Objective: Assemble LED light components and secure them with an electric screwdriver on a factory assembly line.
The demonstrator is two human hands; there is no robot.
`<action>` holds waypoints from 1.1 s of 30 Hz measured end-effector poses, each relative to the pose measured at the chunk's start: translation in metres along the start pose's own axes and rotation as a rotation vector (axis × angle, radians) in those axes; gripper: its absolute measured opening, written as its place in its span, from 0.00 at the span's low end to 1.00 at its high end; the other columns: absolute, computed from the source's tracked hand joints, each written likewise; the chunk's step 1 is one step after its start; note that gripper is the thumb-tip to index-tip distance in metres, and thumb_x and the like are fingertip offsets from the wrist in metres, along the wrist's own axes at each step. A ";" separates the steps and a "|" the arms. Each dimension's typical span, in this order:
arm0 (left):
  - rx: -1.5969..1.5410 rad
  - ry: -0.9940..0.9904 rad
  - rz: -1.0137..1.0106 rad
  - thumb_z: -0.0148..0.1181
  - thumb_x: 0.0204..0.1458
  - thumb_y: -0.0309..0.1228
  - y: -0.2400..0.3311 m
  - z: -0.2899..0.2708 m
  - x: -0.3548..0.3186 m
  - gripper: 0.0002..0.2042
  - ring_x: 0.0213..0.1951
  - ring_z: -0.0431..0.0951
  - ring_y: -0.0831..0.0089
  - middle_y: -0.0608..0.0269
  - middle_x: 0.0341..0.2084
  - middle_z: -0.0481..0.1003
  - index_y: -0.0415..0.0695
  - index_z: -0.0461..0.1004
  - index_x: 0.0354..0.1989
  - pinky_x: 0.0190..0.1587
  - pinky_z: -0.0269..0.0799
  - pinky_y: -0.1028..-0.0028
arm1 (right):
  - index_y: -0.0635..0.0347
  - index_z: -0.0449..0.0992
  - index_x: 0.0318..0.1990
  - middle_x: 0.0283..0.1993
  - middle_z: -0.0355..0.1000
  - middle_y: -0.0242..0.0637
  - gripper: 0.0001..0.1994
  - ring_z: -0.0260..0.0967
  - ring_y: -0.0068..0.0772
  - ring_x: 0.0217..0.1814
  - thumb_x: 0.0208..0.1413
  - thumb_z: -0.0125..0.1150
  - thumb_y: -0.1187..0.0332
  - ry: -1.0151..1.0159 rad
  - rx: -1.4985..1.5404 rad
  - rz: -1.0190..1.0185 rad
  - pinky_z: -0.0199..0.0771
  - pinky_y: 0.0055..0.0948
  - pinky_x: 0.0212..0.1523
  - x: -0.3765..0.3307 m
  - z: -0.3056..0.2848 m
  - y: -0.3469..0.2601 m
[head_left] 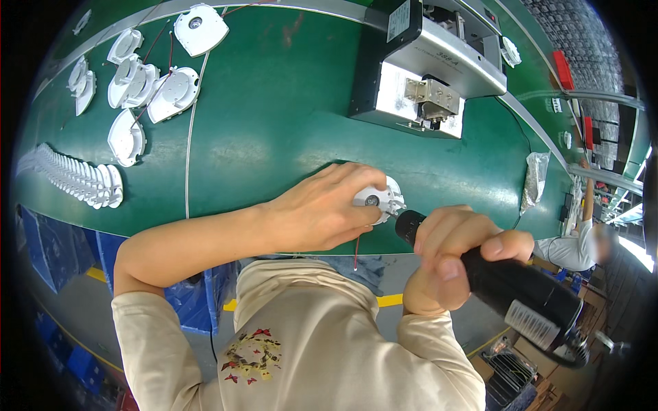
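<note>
My left hand [329, 207] grips a small white round plastic housing [388, 196] near the front edge of the green table. A dark round part sits in the housing, and a thin red wire [356, 253] hangs from it over the edge. With my right hand [456, 250] I hold a black electric screwdriver [524, 291], fingers wrapped round its front part. It lies tilted, its bit pointing left at the housing's right side. Whether the bit touches a screw is too small to tell.
A grey-black screw feeder machine [432, 68] stands at the back. Several white housings [171, 94] with wires lie at the far left, above a curved row of stacked white parts [82, 179]. A clear plastic bag [534, 179] lies right. Another person [576, 245] is at the far right.
</note>
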State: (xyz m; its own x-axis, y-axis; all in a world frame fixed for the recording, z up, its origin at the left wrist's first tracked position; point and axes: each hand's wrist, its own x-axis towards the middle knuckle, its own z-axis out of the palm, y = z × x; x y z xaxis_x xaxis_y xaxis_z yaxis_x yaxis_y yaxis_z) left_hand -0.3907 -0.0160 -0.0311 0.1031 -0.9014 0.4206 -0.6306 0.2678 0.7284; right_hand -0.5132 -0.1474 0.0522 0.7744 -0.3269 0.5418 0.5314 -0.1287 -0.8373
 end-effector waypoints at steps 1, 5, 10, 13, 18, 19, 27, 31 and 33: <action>-0.028 0.018 -0.032 0.66 0.43 0.28 0.001 0.000 0.000 0.08 0.49 0.70 0.54 0.53 0.47 0.65 0.43 0.77 0.33 0.48 0.69 0.62 | 0.54 0.59 0.44 0.21 0.66 0.34 0.20 0.61 0.29 0.15 0.47 0.61 0.82 0.001 0.002 -0.002 0.67 0.30 0.20 0.000 0.000 0.000; -0.017 -0.011 -0.043 0.66 0.44 0.28 0.001 0.000 0.001 0.08 0.48 0.70 0.52 0.50 0.50 0.63 0.43 0.77 0.33 0.48 0.69 0.62 | 0.56 0.59 0.42 0.22 0.67 0.35 0.19 0.62 0.29 0.17 0.47 0.60 0.83 0.065 0.001 0.015 0.68 0.30 0.21 -0.004 0.002 0.001; 0.003 -0.011 -0.042 0.66 0.42 0.28 0.003 -0.001 -0.001 0.11 0.47 0.70 0.52 0.49 0.49 0.63 0.41 0.76 0.36 0.48 0.67 0.61 | 0.57 0.59 0.41 0.21 0.65 0.35 0.18 0.62 0.28 0.19 0.47 0.61 0.83 0.132 0.082 0.095 0.68 0.32 0.23 -0.005 0.006 0.004; -0.039 0.000 -0.051 0.67 0.42 0.29 0.002 -0.002 -0.001 0.11 0.48 0.69 0.53 0.50 0.50 0.64 0.43 0.75 0.35 0.48 0.66 0.60 | 0.56 0.59 0.47 0.20 0.64 0.34 0.22 0.62 0.28 0.19 0.47 0.62 0.80 0.082 0.144 0.074 0.66 0.30 0.22 0.003 0.000 0.000; 0.199 0.039 -0.083 0.69 0.40 0.29 0.022 -0.039 0.005 0.13 0.50 0.69 0.54 0.54 0.49 0.68 0.45 0.76 0.36 0.51 0.64 0.58 | 0.54 0.53 0.59 0.19 0.63 0.32 0.32 0.62 0.29 0.15 0.46 0.59 0.79 0.060 0.317 -0.185 0.69 0.32 0.20 0.016 -0.033 -0.022; 0.316 0.113 -0.139 0.70 0.39 0.29 0.023 -0.050 0.003 0.14 0.50 0.69 0.55 0.54 0.48 0.69 0.45 0.76 0.36 0.51 0.63 0.57 | 0.54 0.53 0.59 0.19 0.63 0.32 0.32 0.62 0.29 0.15 0.46 0.59 0.79 0.064 0.333 -0.208 0.69 0.32 0.20 0.015 -0.040 -0.023; 0.757 0.313 -0.430 0.70 0.39 0.34 0.028 -0.072 -0.012 0.15 0.39 0.70 0.55 0.53 0.34 0.69 0.43 0.71 0.29 0.37 0.69 0.63 | 0.56 0.56 0.55 0.21 0.66 0.33 0.29 0.66 0.28 0.16 0.44 0.58 0.82 -0.098 0.233 -0.184 0.71 0.29 0.19 0.007 -0.061 -0.017; 0.617 0.119 -0.590 0.68 0.43 0.32 0.012 -0.070 -0.004 0.13 0.38 0.74 0.52 0.48 0.40 0.71 0.40 0.73 0.33 0.38 0.70 0.63 | 0.58 0.57 0.52 0.21 0.67 0.33 0.28 0.66 0.27 0.15 0.42 0.59 0.83 -0.123 0.243 -0.195 0.72 0.29 0.19 0.008 -0.062 -0.014; 0.500 0.343 -0.426 0.62 0.47 0.29 0.004 -0.070 0.017 0.16 0.49 0.72 0.47 0.44 0.50 0.69 0.40 0.72 0.45 0.46 0.71 0.62 | 0.58 0.58 0.50 0.21 0.67 0.33 0.27 0.66 0.27 0.15 0.41 0.60 0.83 -0.110 0.233 -0.200 0.72 0.28 0.18 0.007 -0.062 -0.012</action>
State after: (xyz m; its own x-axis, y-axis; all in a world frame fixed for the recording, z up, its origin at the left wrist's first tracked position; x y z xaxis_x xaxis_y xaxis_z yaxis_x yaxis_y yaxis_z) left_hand -0.3378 -0.0063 0.0165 0.6002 -0.7134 0.3617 -0.7489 -0.3423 0.5675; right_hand -0.5353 -0.2063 0.0619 0.6724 -0.2123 0.7091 0.7313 0.0419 -0.6808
